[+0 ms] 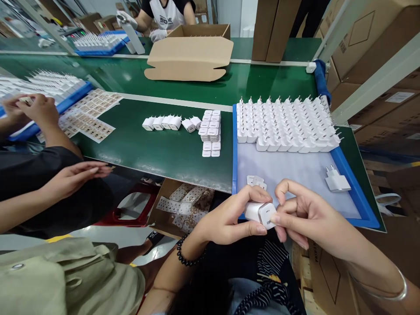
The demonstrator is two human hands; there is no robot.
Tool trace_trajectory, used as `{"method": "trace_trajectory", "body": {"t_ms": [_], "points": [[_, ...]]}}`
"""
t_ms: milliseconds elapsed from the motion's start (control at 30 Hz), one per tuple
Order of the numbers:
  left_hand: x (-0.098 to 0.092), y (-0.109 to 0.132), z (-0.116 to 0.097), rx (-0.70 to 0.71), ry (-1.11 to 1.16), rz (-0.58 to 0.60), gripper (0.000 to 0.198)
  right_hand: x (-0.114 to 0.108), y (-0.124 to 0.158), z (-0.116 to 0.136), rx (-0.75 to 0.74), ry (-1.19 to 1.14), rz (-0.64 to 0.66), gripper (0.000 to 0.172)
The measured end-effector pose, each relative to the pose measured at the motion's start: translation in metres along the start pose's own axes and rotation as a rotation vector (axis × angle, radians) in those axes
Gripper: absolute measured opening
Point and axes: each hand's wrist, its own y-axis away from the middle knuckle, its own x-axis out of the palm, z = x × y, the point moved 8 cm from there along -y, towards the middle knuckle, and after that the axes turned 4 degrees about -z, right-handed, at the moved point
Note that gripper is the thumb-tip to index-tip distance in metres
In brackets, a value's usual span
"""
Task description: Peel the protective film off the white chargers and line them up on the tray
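Note:
My left hand (228, 218) is wrapped round a white plug-in charger (255, 211), its flat end face turned to the right. At that face, the thumb and index finger of my right hand (303, 214) are pinched together and touch its edge; whatever lies between them is too small to name. Behind my hands is a blue-rimmed tray (351, 177). Rows of white chargers (288, 124) stand in its far part, prongs up. A single charger (337, 180) lies near its right side. Small white cover plates (257, 180) lie by my left fingertips, partly hidden.
Left of the tray are stacked white plates (210, 127) and a row of chargers (162, 123). Sticker sheets (95, 129) lie near a co-worker's hands (39, 109). Another person's hand (75, 177) reaches in below. An open carton (190, 57) stands across the bench; a scrap box (183, 203) sits underneath.

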Motion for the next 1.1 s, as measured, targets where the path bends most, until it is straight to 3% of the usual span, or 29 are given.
{"method": "trace_trajectory", "body": {"t_ms": [167,533,900,1100], "points": [[0.001,0.001,0.000,-0.016,0.009,0.010,0.033,0.002,0.000,-0.002,0.032,-0.029,0.038,0.043],[0.001,-0.004,-0.005,0.102,-0.069,0.059,0.032,0.000,-0.003,-0.002,0.034,-0.068,0.056,0.043],[-0.010,-0.005,0.015,-0.135,0.124,-0.085,0.023,-0.003,-0.002,0.008,-0.014,-0.014,-0.046,0.038],[-0.006,-0.009,0.016,-0.064,0.226,-0.073,0.025,-0.001,-0.004,0.016,-0.033,0.019,-0.078,0.037]]}}
